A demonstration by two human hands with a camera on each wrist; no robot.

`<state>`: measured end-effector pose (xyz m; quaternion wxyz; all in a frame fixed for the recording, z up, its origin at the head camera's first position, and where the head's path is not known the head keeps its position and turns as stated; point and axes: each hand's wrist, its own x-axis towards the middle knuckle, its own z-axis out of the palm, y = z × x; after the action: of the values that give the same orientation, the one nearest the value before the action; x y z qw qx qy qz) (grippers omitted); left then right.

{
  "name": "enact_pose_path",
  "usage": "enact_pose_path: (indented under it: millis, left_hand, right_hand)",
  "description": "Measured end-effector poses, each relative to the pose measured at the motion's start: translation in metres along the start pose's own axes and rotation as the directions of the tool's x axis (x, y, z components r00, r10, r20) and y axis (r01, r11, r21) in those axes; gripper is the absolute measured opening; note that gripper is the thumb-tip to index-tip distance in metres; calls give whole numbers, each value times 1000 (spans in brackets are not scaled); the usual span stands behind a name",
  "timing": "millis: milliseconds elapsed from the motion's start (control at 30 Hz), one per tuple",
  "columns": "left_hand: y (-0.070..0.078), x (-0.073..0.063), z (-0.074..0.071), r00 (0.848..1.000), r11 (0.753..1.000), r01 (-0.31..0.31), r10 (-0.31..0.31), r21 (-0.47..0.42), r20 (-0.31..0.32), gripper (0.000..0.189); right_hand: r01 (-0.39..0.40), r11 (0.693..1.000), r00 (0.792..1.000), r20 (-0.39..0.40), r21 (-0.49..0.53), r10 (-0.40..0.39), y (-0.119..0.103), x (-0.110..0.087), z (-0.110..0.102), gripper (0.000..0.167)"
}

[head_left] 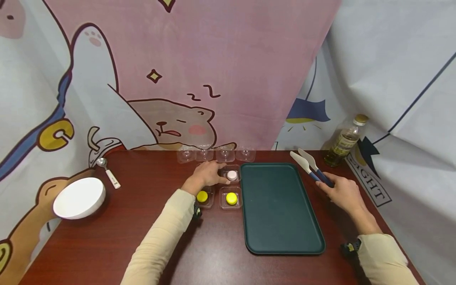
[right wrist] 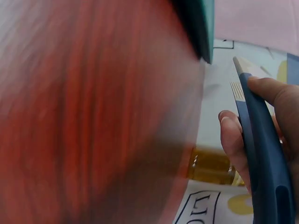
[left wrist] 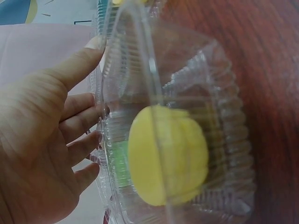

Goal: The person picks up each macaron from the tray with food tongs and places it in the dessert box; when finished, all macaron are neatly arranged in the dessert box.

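My left hand (head_left: 206,176) is at a small clear plastic box (head_left: 223,174) holding a pale pink, round, macaron-like sweet (head_left: 232,175). Thumb and forefinger grip the box from its near and far sides. Close below stand two more clear boxes, each with a yellow round sweet (head_left: 231,198); the left one lies partly under my wrist. In the left wrist view a yellow sweet (left wrist: 163,156) fills its box in front of my spread fingers. My right hand (head_left: 343,192) grips blue-handled tongs (right wrist: 259,126) with pale tips, held above the table right of the tray, tips apart.
A dark green tray (head_left: 281,209) lies between the hands. Several clear plastic pieces (head_left: 225,154) line the back edge by the wall cloth. An oil bottle (head_left: 342,146) stands at the back right. A white bowl (head_left: 80,198) and a scoop-like spoon (head_left: 108,173) are at the left.
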<state>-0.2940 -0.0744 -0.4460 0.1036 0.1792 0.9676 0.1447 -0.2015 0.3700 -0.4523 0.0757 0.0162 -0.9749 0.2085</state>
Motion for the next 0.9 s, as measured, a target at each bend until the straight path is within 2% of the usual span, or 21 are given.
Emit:
enact_pose_path:
  millis: [333, 633, 900]
  left_hand:
    - [0, 0, 1, 1000, 1000, 3, -3, -10, 0, 80]
    - [1, -1, 0, 1000, 1000, 0, 0, -9, -5, 79]
    - [2, -2, -1, 1000, 1000, 4, -5, -20, -6, 78]
  right_hand:
    - [-45, 999, 998, 48, 1, 45, 13, -3, 4, 55]
    - [-57, 998, 995, 80, -17, 58, 12, -2, 7, 55]
    - [-43, 997, 996, 78, -61, 47, 11, 5, 11, 53]
